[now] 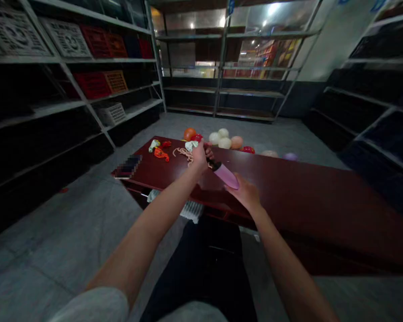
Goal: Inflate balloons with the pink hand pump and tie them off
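Over the dark red table (pixel 302 192) my two hands hold a pink balloon pump (pixel 225 173) with a black tip. My right hand (pixel 246 193) is closed around the pump's near end. At the black tip, my left hand (pixel 200 156) pinches something small that I cannot make out. Just beyond the left hand lie a pile of tan rubber bands (pixel 183 153), uninflated orange balloons (pixel 161 154) and a pale green one (pixel 153 145).
Inflated balloons in orange (pixel 189 133), white (pixel 224 143) and red sit at the table's far edge and on the floor behind it. Metal shelves with red and white crates (pixel 94 82) line the left wall. Dark shelving stands on the right.
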